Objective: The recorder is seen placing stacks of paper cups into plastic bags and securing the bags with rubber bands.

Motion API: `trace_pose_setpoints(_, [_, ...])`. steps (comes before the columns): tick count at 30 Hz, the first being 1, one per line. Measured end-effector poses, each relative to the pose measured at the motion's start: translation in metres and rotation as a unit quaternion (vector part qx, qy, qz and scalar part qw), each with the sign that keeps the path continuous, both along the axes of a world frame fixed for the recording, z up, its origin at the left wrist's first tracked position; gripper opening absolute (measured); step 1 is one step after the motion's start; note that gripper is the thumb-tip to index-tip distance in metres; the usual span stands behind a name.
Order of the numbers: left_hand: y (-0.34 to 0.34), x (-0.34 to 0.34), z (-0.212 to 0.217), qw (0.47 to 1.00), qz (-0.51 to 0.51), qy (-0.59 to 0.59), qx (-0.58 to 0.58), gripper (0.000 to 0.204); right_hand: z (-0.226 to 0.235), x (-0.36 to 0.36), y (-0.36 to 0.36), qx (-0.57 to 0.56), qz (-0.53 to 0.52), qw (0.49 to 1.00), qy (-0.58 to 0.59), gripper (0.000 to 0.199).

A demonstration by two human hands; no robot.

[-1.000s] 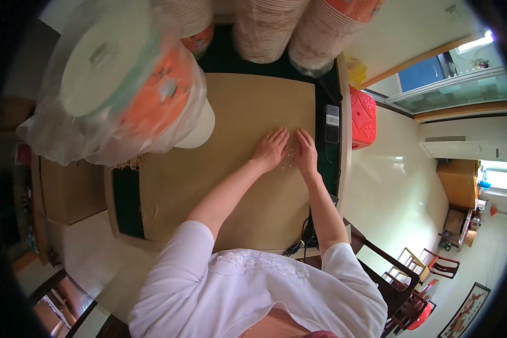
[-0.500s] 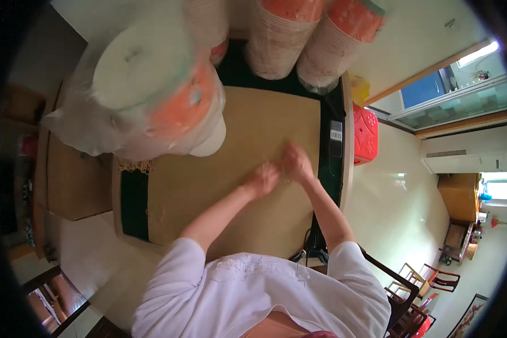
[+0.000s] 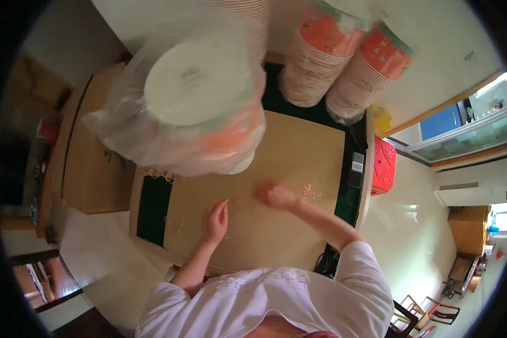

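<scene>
My left hand [image 3: 217, 223] is pinched closed over the brown board [image 3: 253, 242], with a thin pale string [image 3: 235, 200] sticking out from its fingertips to the right. My right hand [image 3: 274, 195] hovers over the middle of the board, its fingers smeared by motion, so what it holds is not visible. To the right of that hand lies a small scatter of tiny pinkish beads [image 3: 308, 190]. Several loose pale strings [image 3: 177, 230] rest near the board's left edge. A bundle of tan strings [image 3: 159, 173] lies farther back, partly under a plastic bag.
A big clear plastic bag [image 3: 124, 135] with stacked paper tubs [image 3: 197, 84] fills the back left. Tall wrapped tub stacks [image 3: 321, 53] stand at the back. A cardboard box [image 3: 96, 174] is left; a dark device [image 3: 356, 169] and red stool [image 3: 383, 167] are right.
My hands, together at the right before, have parted. Both have moved left, the left hand farther, drawing a string. The beads now show uncovered. The view has shifted.
</scene>
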State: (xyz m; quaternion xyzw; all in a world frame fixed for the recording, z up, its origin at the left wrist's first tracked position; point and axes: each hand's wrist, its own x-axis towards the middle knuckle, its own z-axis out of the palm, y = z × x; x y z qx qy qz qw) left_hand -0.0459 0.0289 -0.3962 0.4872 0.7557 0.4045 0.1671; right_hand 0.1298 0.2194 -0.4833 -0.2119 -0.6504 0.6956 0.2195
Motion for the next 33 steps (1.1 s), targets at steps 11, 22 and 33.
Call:
trace_pose_setpoints(11, [0.040, 0.010, 0.045, 0.984, -0.087, 0.131, 0.086, 0.040, 0.222, 0.015, -0.118, -0.520, -0.016, 0.844, 0.131, 0.050])
trace_pose_setpoints(22, [0.109, -0.126, 0.126, 0.875, 0.183, -0.443, 0.066, 0.044, 0.307, -0.056, 0.048, 0.126, -0.243, 0.957, 0.098, 0.055])
trace_pose_setpoints(33, [0.116, -0.141, 0.097, 0.729, 0.050, -0.682, -0.001, 0.029, 0.391, -0.086, 0.005, 0.628, -0.125, 0.764, -0.076, 0.065])
